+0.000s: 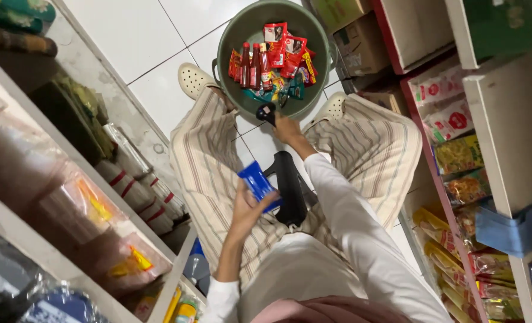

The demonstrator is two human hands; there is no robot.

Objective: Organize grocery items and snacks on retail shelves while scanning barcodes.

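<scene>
Hands work apart over the lap of a seated person in striped trousers. The left hand [246, 206] is raised, forearm bare below a rolled white sleeve, its fingers curled around a small blue packet [258, 183], glossy and flat, held tilted near the knee. The right hand [285, 127] stretches forward on a straight arm in a long white sleeve, closed around a small black handheld device [266, 112], which it holds at the near rim of a round grey-green plastic basin [230, 36]. The basin sits on the white tiled floor just beyond the right hand, between two cream perforated clogs. Inside it lie three red sauce bottles [254, 66] side by side, plus shiny red and yellow sachets [287, 51] in a loose heap. A black strap or bag [290, 185] lies on the lap between the hands. Shelves flank both sides: wrapped rolls and plastic bags beside the left hand, crinkly snack packets beside the right.
</scene>
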